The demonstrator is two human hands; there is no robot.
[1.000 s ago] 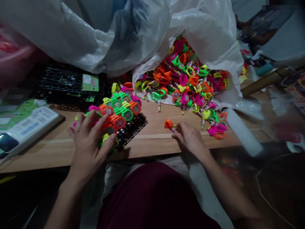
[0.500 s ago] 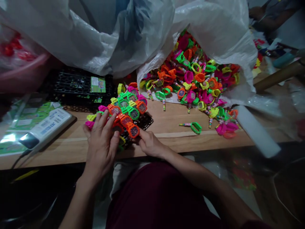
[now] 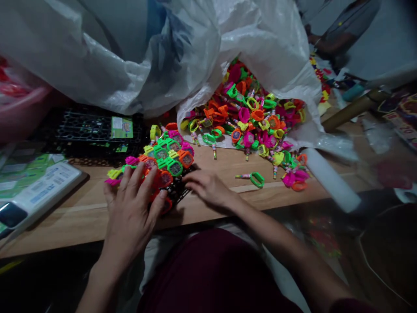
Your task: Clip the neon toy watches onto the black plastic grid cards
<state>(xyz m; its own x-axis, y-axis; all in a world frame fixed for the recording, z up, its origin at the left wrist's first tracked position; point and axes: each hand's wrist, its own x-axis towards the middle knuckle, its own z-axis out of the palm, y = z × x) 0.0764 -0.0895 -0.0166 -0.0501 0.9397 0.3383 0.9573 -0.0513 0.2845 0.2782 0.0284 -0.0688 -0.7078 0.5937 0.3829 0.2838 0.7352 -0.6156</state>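
Bright plastic toy watches [image 3: 174, 167] in green, orange, pink and yellow sit in rows on a black lattice rack [image 3: 180, 188] near the table's front edge. My left hand [image 3: 132, 206] lies over the left side of these watches, fingers spread, covering some of them. An orange toy watch [image 3: 167, 205] shows beside my left thumb. At the rack's right edge is my right hand [image 3: 208, 188], its fingers stretched towards the lattice with thumb and fingertips apart; nothing shows in them.
A large white plastic bag [image 3: 286, 74] spills a heap of toy watches [image 3: 247, 115] at the back. One green toy watch [image 3: 257, 179] lies apart. Left are stacked black racks [image 3: 87, 130] and a white device [image 3: 45, 191]. A white block [image 3: 332, 180] lies right; a co-worker [image 3: 342, 34] is beyond.
My right hand has come away from the orange toy watch at the rack's right end, and more black lattice shows there. My left hand stays on the watches. The whole view has shifted.
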